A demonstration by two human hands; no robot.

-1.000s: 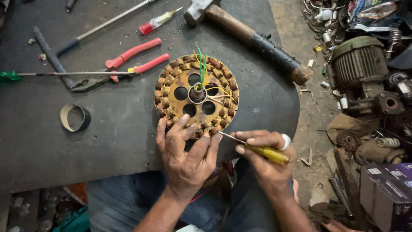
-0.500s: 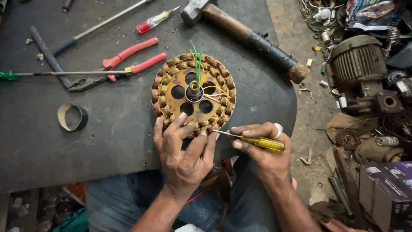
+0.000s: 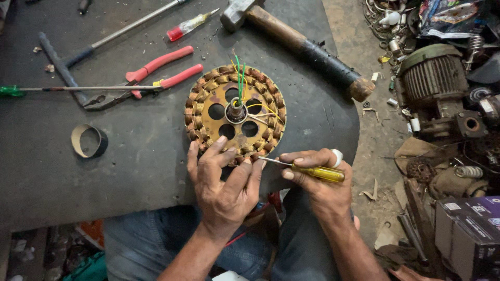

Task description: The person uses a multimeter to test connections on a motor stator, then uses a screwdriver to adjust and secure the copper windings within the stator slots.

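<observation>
A round copper-wound stator (image 3: pixel 235 112) lies flat near the front edge of a dark worktable (image 3: pixel 130 161), with four round holes in its yellow plate and green and yellow wires rising from its centre hub. The left hand (image 3: pixel 225 179) lies palm down on the stator's near rim, fingers spread over the windings. The right hand (image 3: pixel 317 179), just beside it, is closed around one yellow-handled screwdriver (image 3: pixel 307 170), whose thin tip points left and meets the near rim between the two hands; a white ring sits on one finger.

Beyond the stator lie one pair of red-handled pliers (image 3: pixel 151 78), a green-handled screwdriver (image 3: pixel 78 89), a small red-handled screwdriver (image 3: pixel 190 25) and one hammer (image 3: pixel 297 44), all well apart from the hands. One roll of tape (image 3: pixel 88 141) stands to the left. An old motor (image 3: pixel 435 78) sits among scrap on the floor to the right.
</observation>
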